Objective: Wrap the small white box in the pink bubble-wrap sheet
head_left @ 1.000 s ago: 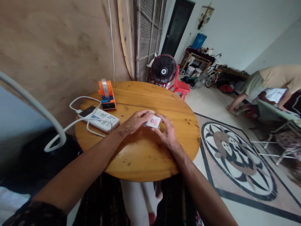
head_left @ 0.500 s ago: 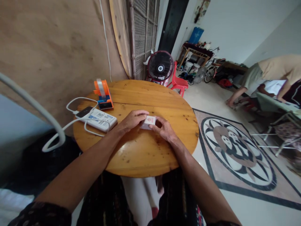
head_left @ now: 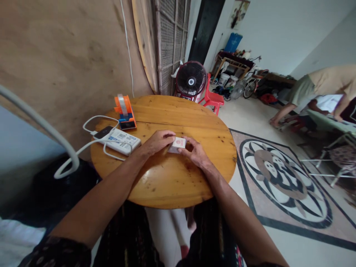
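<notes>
The left grip (head_left: 159,142) and the right grip (head_left: 196,152) are both closed lightly on a small white box (head_left: 178,144) with a red mark, fingertips pinching it from opposite ends. The box lies directly between them, low over the round wooden bench (head_left: 172,185). Its long axis runs roughly from one grip to the other, and neither is nearer. Whether it touches the wood cannot be told. Left of the left grip lie a white power bank (head_left: 124,141) and a phone (head_left: 103,131). Beyond them stands an orange tape dispenser (head_left: 125,111). Far right, another person (head_left: 319,87) bends over.
</notes>
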### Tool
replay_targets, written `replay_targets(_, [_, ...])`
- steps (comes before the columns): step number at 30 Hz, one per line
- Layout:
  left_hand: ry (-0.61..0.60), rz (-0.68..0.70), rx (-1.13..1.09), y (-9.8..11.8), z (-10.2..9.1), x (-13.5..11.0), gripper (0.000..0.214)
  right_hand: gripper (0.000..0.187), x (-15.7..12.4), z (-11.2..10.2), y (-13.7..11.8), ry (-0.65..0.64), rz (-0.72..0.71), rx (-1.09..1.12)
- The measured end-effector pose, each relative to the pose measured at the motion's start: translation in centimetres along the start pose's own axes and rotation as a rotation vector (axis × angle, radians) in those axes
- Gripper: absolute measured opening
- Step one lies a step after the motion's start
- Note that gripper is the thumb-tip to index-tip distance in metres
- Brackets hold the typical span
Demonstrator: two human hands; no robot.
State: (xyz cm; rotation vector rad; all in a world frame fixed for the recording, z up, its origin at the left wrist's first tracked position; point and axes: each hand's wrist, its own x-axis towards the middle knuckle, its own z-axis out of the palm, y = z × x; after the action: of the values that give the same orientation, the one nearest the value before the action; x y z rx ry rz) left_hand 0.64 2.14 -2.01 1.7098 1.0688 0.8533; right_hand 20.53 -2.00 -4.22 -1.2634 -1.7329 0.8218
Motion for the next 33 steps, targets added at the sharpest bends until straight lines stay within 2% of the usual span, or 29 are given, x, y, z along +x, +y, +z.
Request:
replay_targets(5, [-0.029,-0.022,-0.080,-0.2,0.1,0.1,0.046,0.044,0.0,0.1,0.1,-0.036,-0.043,0.016])
replay_targets(13, [0.007,0.015,-0.150,-0.6,0.7,0.1,0.045,0.049,-0.1,0.6,0.7,0.020,-0.024,-0.029])
replay_targets(19, [0.051,0.105,0.031,-0.1,0.6,-0.1,0.040,0.054,0.0,0.7,1.3,0.019,-0.040,-0.035])
replay_targets(24, [-0.001,0.283,0.152,0.3,0.2,-0.1,0.033,0.050,0.1,0.6,1.2,0.012,-0.074,-0.018])
replay_targets(33, [-0.015,0.261,0.131,0.0,0.2,0.1,0.031,0.049,0.0,0.6,1.0,0.009,-0.054,-0.039])
